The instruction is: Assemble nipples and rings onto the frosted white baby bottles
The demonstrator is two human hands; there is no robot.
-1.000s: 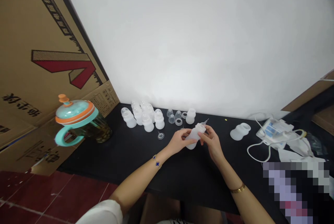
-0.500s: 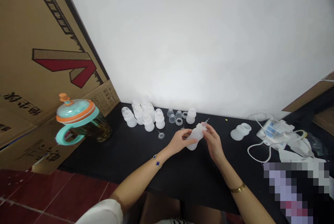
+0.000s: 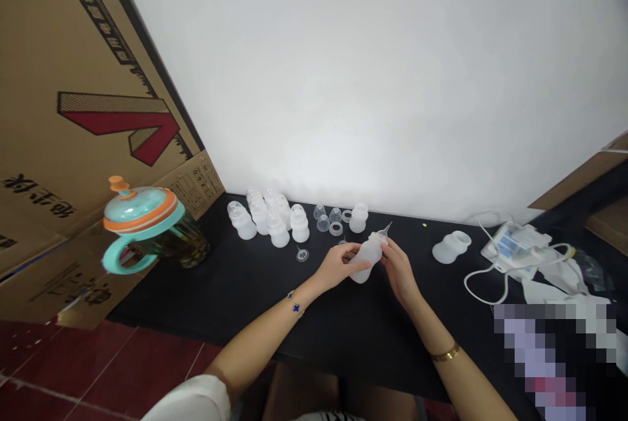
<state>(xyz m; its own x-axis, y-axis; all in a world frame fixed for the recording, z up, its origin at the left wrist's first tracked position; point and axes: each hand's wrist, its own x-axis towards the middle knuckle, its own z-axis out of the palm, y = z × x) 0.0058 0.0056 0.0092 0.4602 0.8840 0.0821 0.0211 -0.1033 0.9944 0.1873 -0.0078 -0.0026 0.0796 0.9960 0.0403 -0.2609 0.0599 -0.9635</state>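
Note:
My left hand [image 3: 338,265] is closed around a frosted white baby bottle [image 3: 366,257], tilted with its neck to the upper right. At that neck my right hand [image 3: 398,270] pinches the top, where a clear pointed nipple [image 3: 386,229] sticks out; the fingers partly hide it. Another clear nipple [image 3: 302,255] lies on the table left of my hands. Beyond them are clear dome caps [image 3: 335,214], white screw rings [image 3: 336,229] and an open bottle body [image 3: 359,218] standing upright. A second bottle body [image 3: 451,247] lies tilted to the right.
Several capped bottles [image 3: 279,231] stand grouped at the back left of the black table [image 3: 235,303]. A large teal-lidded jug [image 3: 152,225] is at the left, before a cardboard box [image 3: 98,146]. White cables [image 3: 507,284] and plastic packaging [image 3: 520,248] lie at the right.
My right hand has turned slightly at the bottle's top, and the pointed nipple has shifted a little. The left hand keeps its hold on the bottle.

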